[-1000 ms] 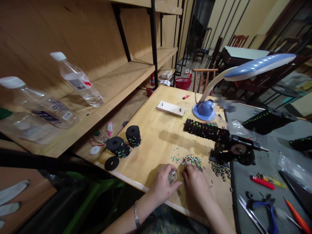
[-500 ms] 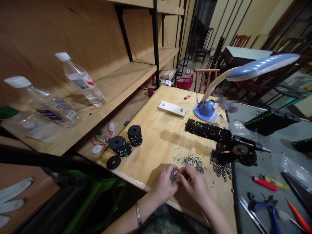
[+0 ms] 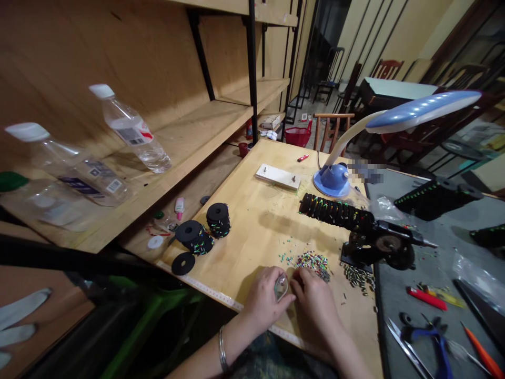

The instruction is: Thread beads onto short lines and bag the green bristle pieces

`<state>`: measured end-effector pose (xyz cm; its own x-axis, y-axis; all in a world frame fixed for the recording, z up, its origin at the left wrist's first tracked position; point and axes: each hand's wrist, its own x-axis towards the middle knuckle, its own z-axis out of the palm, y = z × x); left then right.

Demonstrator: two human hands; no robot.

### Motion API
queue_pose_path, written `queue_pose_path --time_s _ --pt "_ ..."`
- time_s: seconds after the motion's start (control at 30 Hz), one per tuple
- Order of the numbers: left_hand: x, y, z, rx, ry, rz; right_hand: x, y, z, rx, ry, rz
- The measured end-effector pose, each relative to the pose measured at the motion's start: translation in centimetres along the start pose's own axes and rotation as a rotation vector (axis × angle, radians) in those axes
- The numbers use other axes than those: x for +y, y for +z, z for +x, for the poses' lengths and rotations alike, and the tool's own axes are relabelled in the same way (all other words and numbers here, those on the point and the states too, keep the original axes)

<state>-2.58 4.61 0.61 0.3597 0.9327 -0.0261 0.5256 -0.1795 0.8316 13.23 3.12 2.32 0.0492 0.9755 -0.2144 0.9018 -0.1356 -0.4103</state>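
Observation:
My left hand (image 3: 265,299) rests on the wooden table (image 3: 256,221) near its front edge, fingers closed around a small clear glossy object (image 3: 281,287). My right hand (image 3: 315,300) sits right beside it, fingers curled in a pinch close to that object; what it pinches is too small to make out. Just beyond both hands lies a heap of small multicoloured beads (image 3: 311,260). A row of black discs on a spindle (image 3: 335,211) is mounted on a black winding tool (image 3: 379,245) behind the beads.
Stacks of black foam discs (image 3: 201,231) lie at the left of the table. A blue desk lamp (image 3: 394,118) arches over the back. Scissors, pliers and red tools (image 3: 430,326) lie on the grey mat at right. Water bottles (image 3: 130,131) sit on the left shelf.
My right hand went from the bead heap to the object in my left hand and has now lowered slightly beside it. The left hand barely moved.

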Motion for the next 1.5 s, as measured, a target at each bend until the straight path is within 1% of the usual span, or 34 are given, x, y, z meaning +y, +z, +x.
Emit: queue_pose_path --time_s 0.13,0.3,0.33,0.4,0.47,0.53,0.6,0.63,0.7,0.77,0.83,0.9,1.13,1.33,1.43,1.5 --pt "0.0 -0.1 -0.1 -0.004 -0.019 -0.003 -0.6 0.2 0.3 -0.010 0.019 -0.031" --pt "0.1 -0.1 0.1 -0.004 -0.030 0.012 0.0 0.5 0.5 0.018 0.035 0.014" --pt "0.2 0.0 0.1 -0.006 -0.030 0.015 0.1 0.5 0.3 0.022 0.029 0.045" --pt "0.2 0.1 0.1 -0.009 -0.022 0.021 0.2 0.4 0.0 0.052 -0.012 0.185" --pt "0.2 0.2 0.1 -0.002 -0.005 0.031 0.0 0.3 -0.6 0.086 -0.085 0.363" --pt "0.2 0.4 0.1 0.020 0.007 0.042 -0.4 0.1 -1.0 0.108 -0.168 0.453" --pt "0.1 0.4 0.2 0.035 0.010 0.039 -0.6 0.1 -1.1 0.127 -0.224 0.448" --pt "0.1 0.4 0.3 0.033 0.009 0.029 -0.6 0.1 -1.0 0.154 -0.229 0.452" --pt "0.0 0.3 0.3 0.026 -0.005 0.010 -0.4 0.3 -0.4 0.225 -0.187 0.465" --pt "-0.1 0.1 0.4 0.031 -0.031 0.010 0.0 0.6 0.5 0.250 -0.110 0.390" --pt "-0.2 -0.2 0.5 0.044 -0.052 0.025 0.1 0.9 1.3 0.211 -0.059 0.224" --pt "-0.4 -0.5 0.7 0.055 -0.058 0.033 0.0 1.1 2.0 0.164 -0.041 0.092" --pt "-0.6 -1.1 1.1 0.069 -0.041 0.042 -1.0 1.3 2.9 0.129 0.000 -0.032" --pt "-0.3 -1.2 1.1 0.069 -0.053 0.067 -1.1 1.0 3.4 0.111 0.020 -0.036" --pt "-0.2 -1.2 1.1 0.063 -0.061 0.082 -1.1 0.5 3.1 0.112 -0.001 0.033" --pt "-0.2 -1.1 1.1 0.058 -0.050 0.095 -1.3 0.0 2.5 0.110 -0.046 0.120"
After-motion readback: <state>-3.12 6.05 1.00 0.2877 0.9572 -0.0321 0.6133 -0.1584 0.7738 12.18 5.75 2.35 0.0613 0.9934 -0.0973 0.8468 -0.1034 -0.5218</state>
